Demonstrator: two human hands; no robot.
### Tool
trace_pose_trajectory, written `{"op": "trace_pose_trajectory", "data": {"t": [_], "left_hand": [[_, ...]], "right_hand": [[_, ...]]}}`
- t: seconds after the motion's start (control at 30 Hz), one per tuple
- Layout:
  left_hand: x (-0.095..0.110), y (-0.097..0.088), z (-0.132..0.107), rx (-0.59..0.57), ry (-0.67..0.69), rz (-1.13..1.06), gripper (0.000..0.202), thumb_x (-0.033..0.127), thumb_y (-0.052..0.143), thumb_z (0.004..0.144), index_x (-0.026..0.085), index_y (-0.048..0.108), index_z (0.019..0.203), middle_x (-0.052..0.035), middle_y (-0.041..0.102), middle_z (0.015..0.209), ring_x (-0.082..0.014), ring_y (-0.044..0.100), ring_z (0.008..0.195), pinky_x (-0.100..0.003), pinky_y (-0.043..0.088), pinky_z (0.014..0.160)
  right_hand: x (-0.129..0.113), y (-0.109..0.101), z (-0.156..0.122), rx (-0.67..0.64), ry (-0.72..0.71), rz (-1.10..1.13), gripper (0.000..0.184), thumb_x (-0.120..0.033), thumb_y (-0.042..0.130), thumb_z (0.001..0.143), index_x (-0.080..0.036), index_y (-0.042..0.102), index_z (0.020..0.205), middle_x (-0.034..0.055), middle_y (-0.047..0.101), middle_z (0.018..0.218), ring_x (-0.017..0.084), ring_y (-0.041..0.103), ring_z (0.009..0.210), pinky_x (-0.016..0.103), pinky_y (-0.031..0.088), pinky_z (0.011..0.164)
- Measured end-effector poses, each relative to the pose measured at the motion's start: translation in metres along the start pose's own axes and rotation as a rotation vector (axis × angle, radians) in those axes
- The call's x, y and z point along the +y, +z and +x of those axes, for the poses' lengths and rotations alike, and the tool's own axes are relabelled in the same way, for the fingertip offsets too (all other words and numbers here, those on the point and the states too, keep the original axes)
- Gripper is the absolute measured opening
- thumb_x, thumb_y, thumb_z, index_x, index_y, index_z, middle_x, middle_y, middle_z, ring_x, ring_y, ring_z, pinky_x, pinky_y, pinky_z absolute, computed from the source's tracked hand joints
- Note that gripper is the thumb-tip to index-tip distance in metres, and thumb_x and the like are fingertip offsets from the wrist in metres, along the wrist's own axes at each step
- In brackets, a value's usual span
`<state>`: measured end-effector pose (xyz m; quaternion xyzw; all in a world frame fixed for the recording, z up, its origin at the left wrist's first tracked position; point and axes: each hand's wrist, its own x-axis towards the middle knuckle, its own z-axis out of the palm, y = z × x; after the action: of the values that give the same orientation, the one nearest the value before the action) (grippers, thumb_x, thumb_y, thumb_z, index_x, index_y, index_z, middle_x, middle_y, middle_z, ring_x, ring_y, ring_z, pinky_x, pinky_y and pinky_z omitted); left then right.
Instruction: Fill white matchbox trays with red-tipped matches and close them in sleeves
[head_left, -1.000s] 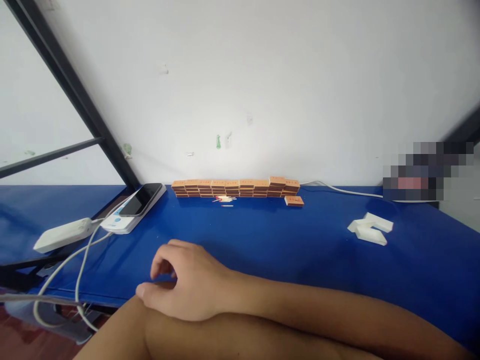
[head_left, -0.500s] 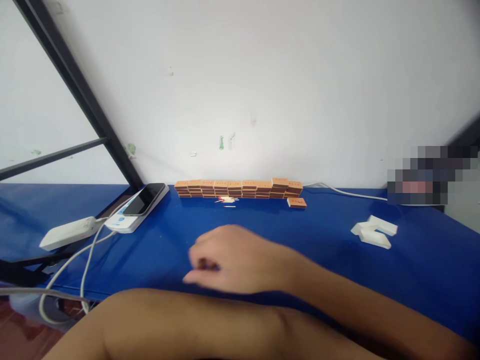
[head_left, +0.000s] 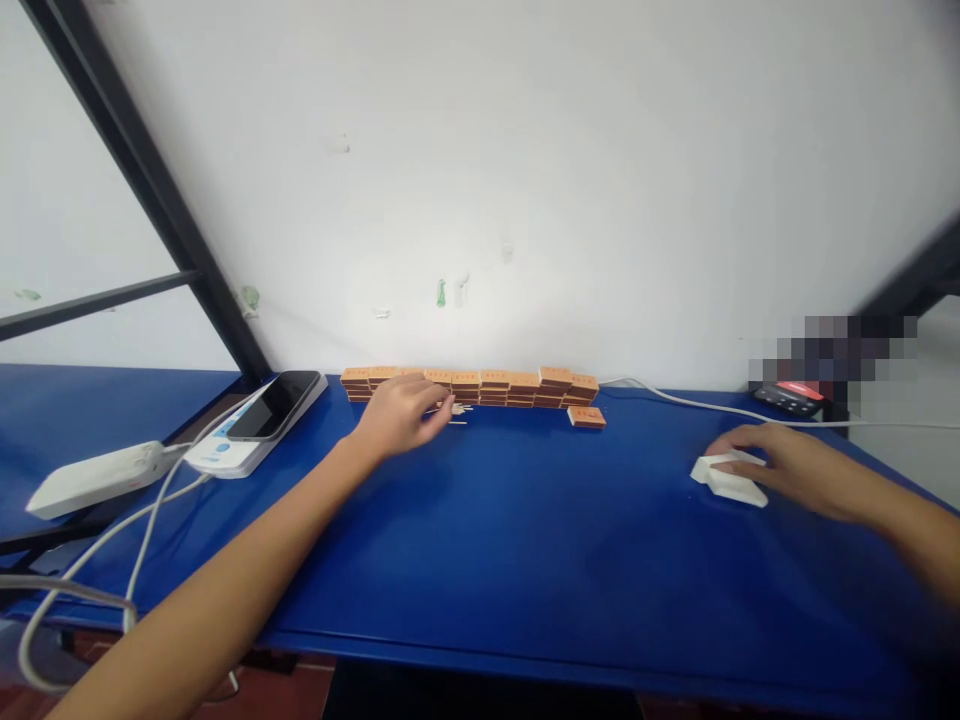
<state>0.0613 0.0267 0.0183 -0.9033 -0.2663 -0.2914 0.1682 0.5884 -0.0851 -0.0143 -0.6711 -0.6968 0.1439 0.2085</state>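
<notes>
One head-worn camera looks forward and down across the blue table [head_left: 525, 560] toward the wall [head_left: 600, 150].

The left hand [head_left: 397, 415] covered part of the matchbox row [head_left: 517, 385]; its grip on the matchsticks [head_left: 459, 410] couldn't be made out. The right hand [head_left: 787, 462] hid part of the white pieces [head_left: 731, 488], forearm blurred and cut off at the edge.
</notes>
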Motion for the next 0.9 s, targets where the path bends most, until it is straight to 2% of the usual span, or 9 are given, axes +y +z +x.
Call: {"op": "trace_pose_trajectory", "data": {"t": [0.1, 0.23, 0.33, 0.43, 0.5, 0.6, 0.73, 0.8, 0.9], "left_hand": [[-0.007, -0.002, -0.008, -0.076, 0.000, -0.033, 0.036, 0.028, 0.044, 0.106, 0.018, 0.071, 0.084, -0.0060, 0.070, 0.075, -0.0196, 0.064, 0.071, -0.032, 0.046, 0.064], [0.003, -0.005, -0.017, -0.232, 0.047, -0.118, 0.030, 0.031, 0.051, 0.104, 0.018, 0.073, 0.089, -0.0045, 0.071, 0.079, -0.0182, 0.067, 0.073, -0.030, 0.050, 0.066], [0.013, -0.006, -0.020, -0.315, -0.017, -0.219, 0.031, 0.042, 0.055, 0.105, 0.019, 0.074, 0.112, -0.0073, 0.075, 0.096, -0.0215, 0.071, 0.085, -0.033, 0.055, 0.074], [0.020, -0.006, -0.026, -0.325, -0.113, -0.248, 0.056, 0.061, 0.066, 0.096, 0.019, 0.067, 0.133, -0.0106, 0.075, 0.110, -0.0271, 0.072, 0.097, -0.039, 0.058, 0.083], [0.021, -0.006, -0.031, -0.338, -0.156, -0.239, 0.074, 0.070, 0.074, 0.086, 0.019, 0.063, 0.138, -0.0120, 0.074, 0.113, -0.0300, 0.072, 0.099, -0.040, 0.058, 0.083], [0.018, -0.005, -0.039, -0.355, -0.194, -0.250, 0.081, 0.075, 0.078, 0.077, 0.020, 0.066, 0.135, -0.0120, 0.072, 0.113, -0.0310, 0.071, 0.098, -0.039, 0.058, 0.081], [0.014, -0.003, -0.042, -0.393, -0.221, -0.291, 0.055, 0.060, 0.081, 0.081, 0.020, 0.074, 0.118, -0.0097, 0.071, 0.112, -0.0287, 0.070, 0.099, -0.038, 0.056, 0.081], [0.011, -0.004, -0.042, -0.419, -0.227, -0.305, 0.040, 0.053, 0.081, 0.083, 0.021, 0.076, 0.108, -0.0072, 0.070, 0.102, -0.0257, 0.069, 0.092, -0.036, 0.055, 0.076], [0.007, -0.006, -0.042, -0.432, -0.221, -0.339, 0.036, 0.051, 0.082, 0.082, 0.022, 0.076, 0.102, -0.0045, 0.067, 0.093, -0.0223, 0.066, 0.082, -0.034, 0.052, 0.071]], "right_hand": [[-0.035, 0.005, 0.007, 0.026, 0.042, -0.050, 0.021, -0.015, 0.071, 0.093, -0.026, 0.083, 0.079, 0.0163, 0.080, 0.098, 0.023, 0.073, 0.085, 0.041, 0.050, 0.080], [-0.099, 0.021, 0.024, 0.102, -0.041, -0.063, 0.018, -0.019, 0.065, 0.098, -0.023, 0.082, 0.095, 0.0157, 0.079, 0.106, 0.024, 0.071, 0.092, 0.041, 0.049, 0.085], [-0.164, 0.056, 0.036, -0.048, -0.145, 0.084, 0.020, -0.029, 0.063, 0.099, -0.021, 0.076, 0.113, 0.0114, 0.077, 0.096, 0.021, 0.069, 0.081, 0.037, 0.051, 0.076], [-0.226, 0.099, 0.049, -0.171, -0.191, 0.235, 0.026, -0.032, 0.066, 0.096, -0.019, 0.069, 0.118, 0.0053, 0.075, 0.084, 0.019, 0.067, 0.073, 0.031, 0.050, 0.068], [-0.255, 0.122, 0.060, -0.270, -0.249, 0.282, 0.028, -0.032, 0.070, 0.093, -0.017, 0.068, 0.117, 0.0044, 0.075, 0.082, 0.018, 0.067, 0.073, 0.030, 0.049, 0.067], [-0.275, 0.141, 0.080, -0.245, -0.339, 0.253, 0.028, -0.035, 0.071, 0.093, -0.016, 0.070, 0.114, 0.0047, 0.076, 0.086, 0.016, 0.065, 0.072, 0.028, 0.047, 0.068], [-0.276, 0.154, 0.110, -0.055, -0.394, 0.168, 0.016, -0.028, 0.065, 0.097, -0.017, 0.075, 0.104, 0.0047, 0.073, 0.088, 0.015, 0.060, 0.072, 0.029, 0.043, 0.070], [-0.272, 0.161, 0.121, -0.032, -0.410, 0.140, 0.014, -0.023, 0.067, 0.094, -0.017, 0.075, 0.104, 0.0039, 0.070, 0.086, 0.015, 0.059, 0.073, 0.029, 0.041, 0.071], [-0.268, 0.174, 0.129, -0.023, -0.448, 0.106, 0.010, -0.021, 0.070, 0.093, -0.017, 0.077, 0.100, 0.0027, 0.066, 0.083, 0.015, 0.057, 0.074, 0.029, 0.040, 0.072]]}}
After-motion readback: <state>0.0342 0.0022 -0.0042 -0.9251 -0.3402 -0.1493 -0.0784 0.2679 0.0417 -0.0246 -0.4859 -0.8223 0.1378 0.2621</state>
